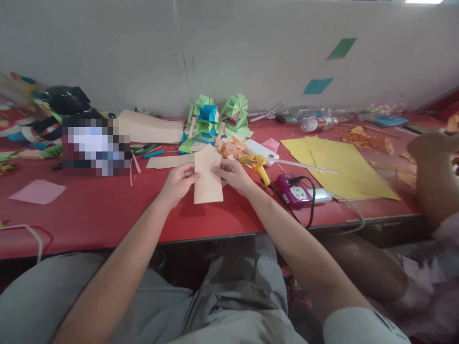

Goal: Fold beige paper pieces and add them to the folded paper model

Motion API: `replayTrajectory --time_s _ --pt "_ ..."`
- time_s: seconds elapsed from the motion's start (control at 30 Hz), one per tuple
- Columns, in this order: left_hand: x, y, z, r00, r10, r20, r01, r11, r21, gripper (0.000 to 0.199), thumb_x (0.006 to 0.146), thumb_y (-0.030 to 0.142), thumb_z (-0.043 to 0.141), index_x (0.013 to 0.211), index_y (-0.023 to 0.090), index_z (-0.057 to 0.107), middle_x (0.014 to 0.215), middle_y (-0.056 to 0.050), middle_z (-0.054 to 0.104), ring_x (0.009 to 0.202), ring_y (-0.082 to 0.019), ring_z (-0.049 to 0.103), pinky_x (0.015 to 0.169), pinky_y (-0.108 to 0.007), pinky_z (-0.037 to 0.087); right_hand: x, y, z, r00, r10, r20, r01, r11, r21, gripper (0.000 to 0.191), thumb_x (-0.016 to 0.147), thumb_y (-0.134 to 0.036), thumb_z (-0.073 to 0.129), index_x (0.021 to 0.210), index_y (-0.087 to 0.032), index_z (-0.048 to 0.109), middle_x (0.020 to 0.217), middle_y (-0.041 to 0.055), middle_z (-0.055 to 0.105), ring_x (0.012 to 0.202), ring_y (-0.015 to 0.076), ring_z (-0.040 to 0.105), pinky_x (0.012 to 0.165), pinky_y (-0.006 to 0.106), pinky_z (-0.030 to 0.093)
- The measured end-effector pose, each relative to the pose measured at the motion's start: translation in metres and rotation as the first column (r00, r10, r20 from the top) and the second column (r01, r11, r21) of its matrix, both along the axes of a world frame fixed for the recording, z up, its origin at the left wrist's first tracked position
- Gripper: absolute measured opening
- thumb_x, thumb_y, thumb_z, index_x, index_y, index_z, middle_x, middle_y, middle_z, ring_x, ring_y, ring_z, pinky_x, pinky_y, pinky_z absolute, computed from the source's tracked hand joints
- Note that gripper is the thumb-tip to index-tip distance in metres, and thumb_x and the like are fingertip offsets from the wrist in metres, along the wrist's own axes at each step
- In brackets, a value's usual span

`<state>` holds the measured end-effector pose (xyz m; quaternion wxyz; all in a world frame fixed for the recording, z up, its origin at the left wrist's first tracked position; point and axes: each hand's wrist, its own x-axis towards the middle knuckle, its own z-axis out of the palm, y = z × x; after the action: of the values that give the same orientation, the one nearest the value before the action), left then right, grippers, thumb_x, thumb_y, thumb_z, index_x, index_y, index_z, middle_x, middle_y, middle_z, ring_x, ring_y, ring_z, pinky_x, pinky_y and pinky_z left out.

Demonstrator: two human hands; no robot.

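A tan paper piece (208,179) is held upright above the red table (143,222). My left hand (180,184) pinches its left edge, thumb on the near face. On the opposite edge, my right hand (233,176) grips it the same way. Beside my right hand lies a yellow glue gun (258,168) with a long clear stick at its back. Flat tan strips (168,161) rest behind my left hand. Folded green and blue paper shapes (208,119) stand behind the held paper, with a peach folded piece (232,147) near my right fingers.
A purple power socket (294,191) with black cords sits at the right, before yellow sheets (344,165). Pink paper (38,191) lies left. A plastic bottle (317,124) is at the back. Another person's arm (435,167) rests at the far right.
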<state>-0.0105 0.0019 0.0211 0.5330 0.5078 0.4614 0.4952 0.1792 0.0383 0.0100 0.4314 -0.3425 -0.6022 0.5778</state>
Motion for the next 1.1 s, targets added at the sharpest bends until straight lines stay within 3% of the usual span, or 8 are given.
replayTrajectory --time_s 0.2,0.33,0.47,0.6,0.77,0.87,1.0,1.1 --pt "0.009 0.002 -0.002 0.983 0.094 0.158 -0.083 0.994 -0.075 0.034 0.065 0.023 0.072 0.098 0.016 0.074 0.094 -0.008 0.076 0.089 -0.026 0.071 0.078 -0.038 0.057 0.000 0.004 -0.006 0.997 -0.007 -0.073 0.005 0.999 -0.032 0.036 0.071 -0.045 0.076 0.096 -0.020 0.074 0.086 0.0025 0.072 0.077 0.0174 0.066 0.070 0.031 0.055" --pt "0.008 0.000 -0.003 0.981 0.137 0.139 -0.126 0.988 -0.088 0.028 0.067 0.032 0.077 0.090 0.016 0.074 0.089 -0.007 0.075 0.085 -0.026 0.070 0.072 -0.035 0.056 0.000 0.002 -0.004 0.998 -0.004 -0.059 0.001 0.999 -0.040 0.034 0.071 -0.045 0.077 0.093 -0.019 0.073 0.086 0.0035 0.072 0.077 0.0173 0.066 0.067 0.029 0.055" --pt "0.003 0.002 -0.009 0.995 0.096 0.040 -0.097 0.995 0.011 0.035 0.066 0.044 0.083 0.084 0.016 0.075 0.084 -0.007 0.075 0.078 -0.024 0.069 0.070 -0.033 0.056 0.000 0.001 -0.003 0.999 -0.032 -0.027 0.031 0.999 -0.031 0.037 0.072 -0.049 0.078 0.090 -0.018 0.071 0.075 0.0034 0.070 0.069 0.0188 0.066 0.056 0.028 0.053" --pt "-0.002 0.008 -0.018 0.997 0.071 0.009 -0.072 0.989 0.131 0.038 0.066 0.044 0.085 0.089 0.016 0.077 0.087 -0.008 0.075 0.083 -0.024 0.070 0.080 -0.036 0.055 0.000 0.002 -0.003 0.998 -0.056 -0.013 0.055 0.998 -0.033 0.039 0.070 -0.048 0.079 0.094 -0.018 0.071 0.075 0.0041 0.071 0.065 0.0188 0.066 0.053 0.028 0.052" --pt "-0.004 0.011 -0.017 0.989 0.148 0.007 -0.148 0.976 0.158 0.030 0.064 0.033 0.084 0.089 0.017 0.079 0.094 -0.008 0.077 0.095 -0.027 0.068 0.090 -0.038 0.051 0.000 0.005 -0.007 0.999 -0.039 -0.033 0.039 0.999 0.000 0.032 0.071 -0.040 0.076 0.095 -0.018 0.076 0.087 0.0051 0.075 0.079 0.0196 0.069 0.070 0.032 0.057" --pt "-0.003 0.007 -0.008 0.984 0.144 0.105 -0.152 0.986 0.069 0.022 0.062 0.028 0.078 0.082 0.017 0.079 0.093 -0.009 0.077 0.098 -0.029 0.068 0.088 -0.040 0.052 0.001 0.007 -0.010 0.999 -0.029 -0.029 0.030 0.998 0.063 0.027 0.075 -0.031 0.068 0.097 -0.020 0.078 0.099 0.0054 0.076 0.092 0.0210 0.070 0.082 0.035 0.057" --pt "-0.002 0.004 -0.002 0.968 0.085 0.236 -0.076 0.996 -0.047 0.025 0.066 0.035 0.071 0.078 0.014 0.078 0.096 -0.013 0.076 0.101 -0.032 0.067 0.088 -0.042 0.053 0.002 0.007 -0.009 1.000 -0.017 -0.008 0.018 0.974 0.227 0.023 0.077 -0.025 0.061 0.089 -0.023 0.080 0.112 0.0057 0.073 0.109 0.0222 0.066 0.095 0.038 0.053" --pt "-0.002 0.004 -0.005 0.984 0.118 0.137 -0.124 0.991 0.039 0.030 0.065 0.034 0.080 0.087 0.014 0.076 0.100 -0.012 0.075 0.102 -0.029 0.067 0.089 -0.039 0.052 0.001 0.005 -0.004 1.000 -0.003 0.017 -0.002 0.971 0.237 0.023 0.078 -0.023 0.057 0.087 -0.022 0.079 0.120 0.0067 0.069 0.114 0.0225 0.063 0.095 0.038 0.052"
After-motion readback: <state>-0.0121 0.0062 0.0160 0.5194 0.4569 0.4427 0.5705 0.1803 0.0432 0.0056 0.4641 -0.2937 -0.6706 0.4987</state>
